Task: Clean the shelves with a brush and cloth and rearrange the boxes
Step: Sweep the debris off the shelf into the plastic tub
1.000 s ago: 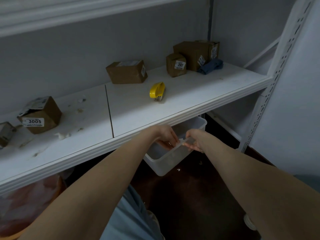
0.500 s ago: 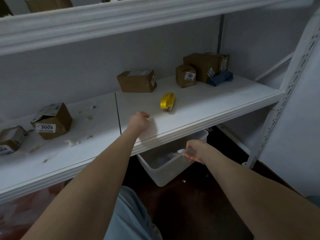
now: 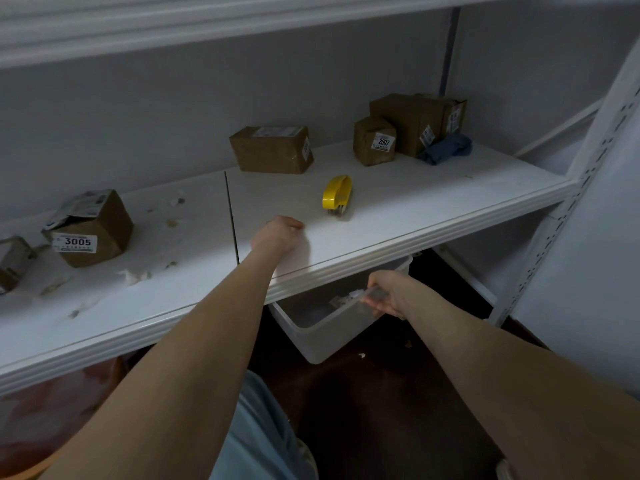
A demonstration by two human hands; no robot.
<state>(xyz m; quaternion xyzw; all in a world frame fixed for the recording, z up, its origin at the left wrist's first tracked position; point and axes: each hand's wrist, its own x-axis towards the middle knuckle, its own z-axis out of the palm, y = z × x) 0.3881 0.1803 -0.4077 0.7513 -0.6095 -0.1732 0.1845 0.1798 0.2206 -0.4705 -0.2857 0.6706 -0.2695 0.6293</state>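
Observation:
A yellow brush (image 3: pixel 336 194) lies on the white shelf (image 3: pixel 433 202), a short way right of my left hand (image 3: pixel 277 234), whose fingers are curled and hold nothing. My right hand (image 3: pixel 388 295) grips the rim of a clear plastic bin (image 3: pixel 322 330) below the shelf edge. A blue cloth (image 3: pixel 446 150) is bunched at the back right beside two brown boxes (image 3: pixel 412 123). The box labelled 2007 (image 3: pixel 374 142) stands in front of them. Another box (image 3: pixel 272 149) sits mid-shelf by the wall, and box 3005 (image 3: pixel 88 230) at the left.
Scraps and dust (image 3: pixel 135 275) litter the left half of the shelf. A small torn box (image 3: pixel 12 261) is at the far left edge. A perforated upright post (image 3: pixel 568 216) stands at the right, an upper shelf (image 3: pixel 173 26) overhead. The floor below is dark.
My left hand has left the bin's rim, risen onto the shelf and moved toward the brush. My right hand keeps its grip on the bin. The view has tilted upward.

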